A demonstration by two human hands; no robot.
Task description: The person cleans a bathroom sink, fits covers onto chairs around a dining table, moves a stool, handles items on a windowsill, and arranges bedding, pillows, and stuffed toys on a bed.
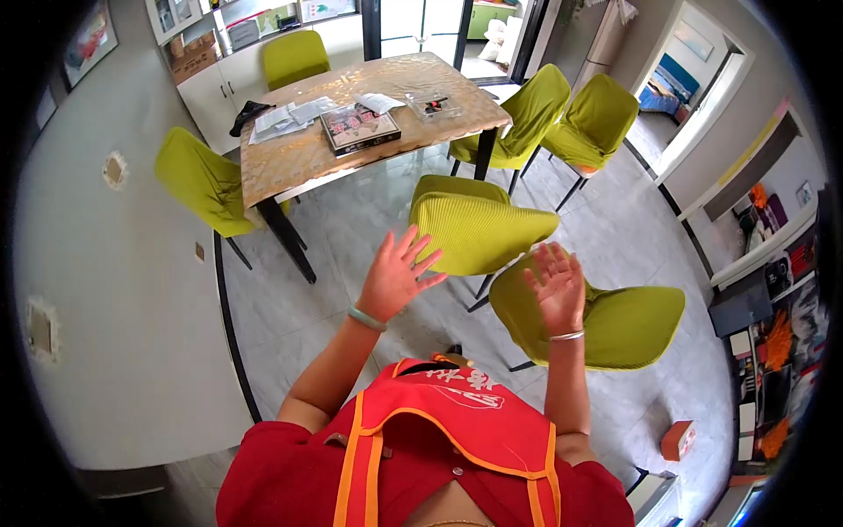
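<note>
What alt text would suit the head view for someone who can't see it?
The camera wearer's left hand and right hand are raised, open and empty, in front of green chairs. Beyond stands a table with papers and a flat box; below is the wearer's orange-trimmed red apron.

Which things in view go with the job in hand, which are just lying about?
Likely in play, judging by nearness:
left hand, open, apparently empty
right hand, open, apparently empty
ribbed yellow-green fabric-covered chair
second yellow-green fabric-covered chair

Likely just lying about, on the gold-patterned table:
flat black-sided box with patterned lid
white paper sheets
clear plastic tray
</note>
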